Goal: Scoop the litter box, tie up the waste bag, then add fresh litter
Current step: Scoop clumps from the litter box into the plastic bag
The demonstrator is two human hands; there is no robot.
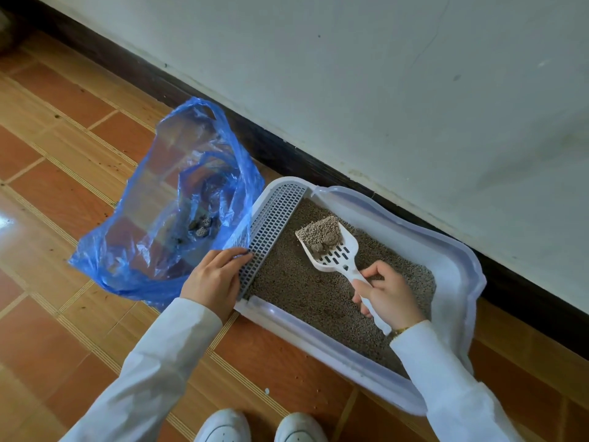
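Head view, with every place given from the litter box (322,339): the white box sits on the tiled floor (63,330), its far long side against the dark skirting board (318,167) of the wall. Grey litter (306,301) fills it, and a grated step (271,231) runs along its left end. The right hand (387,295) is over the middle of the box, its grip closed round the handle of a white slotted scoop (338,250). The scoop is held above the litter, and its blade, pointing toward the box's far left corner, carries loose litter and a few dark clumps (323,244). The left hand (213,279) rests at the box's left end, fingers straight on the near end of the grated step, holding nothing. Just left of the box an open blue waste bag (134,250) lies on the floor, touching the grated end, with several clumps inside. Two white shoes (261,425) show on the floor in front of the box
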